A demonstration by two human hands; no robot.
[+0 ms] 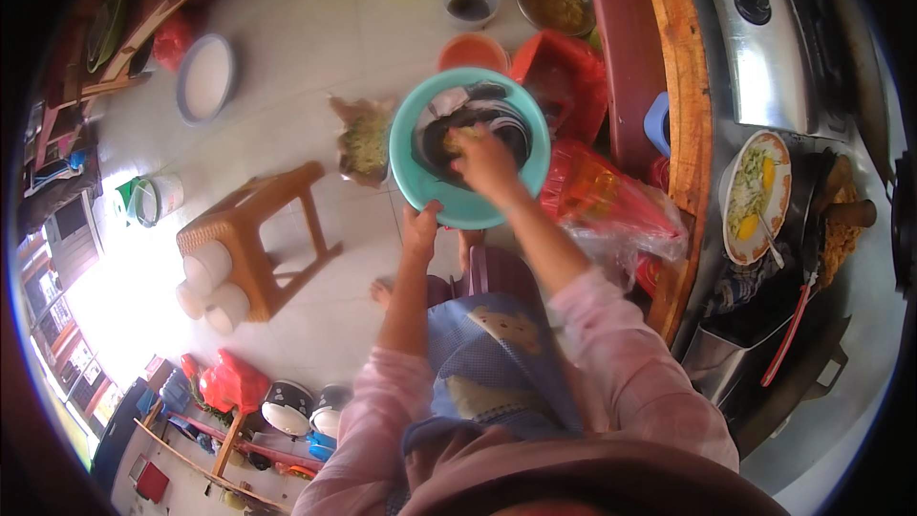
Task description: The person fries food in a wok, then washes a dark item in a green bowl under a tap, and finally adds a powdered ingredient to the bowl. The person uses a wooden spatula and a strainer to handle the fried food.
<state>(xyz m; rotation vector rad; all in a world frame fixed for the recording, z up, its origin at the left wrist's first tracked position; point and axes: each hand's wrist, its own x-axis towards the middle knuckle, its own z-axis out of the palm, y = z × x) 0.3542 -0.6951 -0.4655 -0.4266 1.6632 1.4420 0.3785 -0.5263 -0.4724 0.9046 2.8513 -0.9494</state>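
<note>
A turquoise plastic basin [413, 190] is held over the floor in front of me. My left hand [421, 226] grips its near rim at the lower left. Inside lies a dark container or bag [516, 130] with pale bands; glare and blur obscure what it is. My right hand [487, 161] reaches into the basin with its fingers closed around a small yellowish clump [458, 137], partly hidden by the fingers. Left of the basin, shredded green vegetables [367, 145] lie on brown paper on the floor.
A brown plastic stool [251, 244] stands left, with white cups [208, 265] by its side. Beyond the basin are an orange bowl [469, 54] and a metal bowl [555, 0]. Red plastic bags [594, 186] lie right, beside a counter bearing a bowl with eggs [738, 247].
</note>
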